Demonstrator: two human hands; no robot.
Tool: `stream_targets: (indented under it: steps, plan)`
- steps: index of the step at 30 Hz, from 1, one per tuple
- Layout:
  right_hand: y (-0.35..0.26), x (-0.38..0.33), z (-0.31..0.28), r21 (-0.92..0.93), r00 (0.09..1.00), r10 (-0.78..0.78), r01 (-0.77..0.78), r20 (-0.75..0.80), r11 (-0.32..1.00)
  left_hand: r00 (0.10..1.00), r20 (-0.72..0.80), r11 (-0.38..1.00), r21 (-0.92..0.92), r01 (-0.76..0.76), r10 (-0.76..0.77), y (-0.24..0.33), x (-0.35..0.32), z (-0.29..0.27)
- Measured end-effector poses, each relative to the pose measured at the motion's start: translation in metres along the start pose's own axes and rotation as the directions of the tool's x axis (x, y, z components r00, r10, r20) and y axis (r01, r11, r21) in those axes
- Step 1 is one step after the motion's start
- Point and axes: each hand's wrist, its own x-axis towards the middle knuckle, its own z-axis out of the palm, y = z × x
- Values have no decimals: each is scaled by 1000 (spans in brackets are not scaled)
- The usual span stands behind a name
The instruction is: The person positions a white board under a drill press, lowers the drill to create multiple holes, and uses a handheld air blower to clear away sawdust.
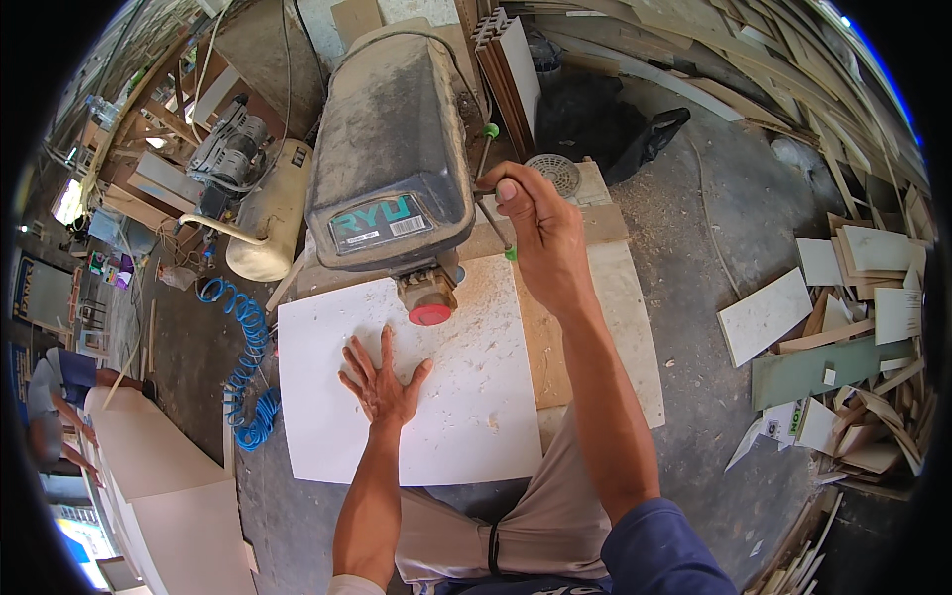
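A dusty grey drill press stands over a white board that lies flat on its table. My left hand presses flat on the board with fingers spread, just below the red-tipped chuck. My right hand is closed around the machine's feed lever, a thin metal rod with green knobs at its ends, on the machine's right side. Wood dust is scattered over the board near the chuck.
A cream air compressor and a coiled blue air hose sit to the left. Stacked white panels lie at lower left, where another person crouches. Scrap board offcuts are piled on the right floor.
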Motion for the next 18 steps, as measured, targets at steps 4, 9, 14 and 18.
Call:
stream_targets:
  steps: [4,9,14,18]
  plan:
    - [1,-2,5,-5,1000,-9,9,12,1000,1000,8,1000,-12,7,-7,-2,-1,3]
    - [-2,-2,3,-8,1000,3,-2,10,1000,1000,2,1000,3,5,-5,-2,0,2]
    - [-1,-3,3,-10,1000,-9,9,4,1000,1000,-3,1000,5,2,-2,-1,-1,1]
    - [1,-3,4,-2,1000,-6,6,5,1000,1000,-6,1000,2,-1,1,-1,-1,2]
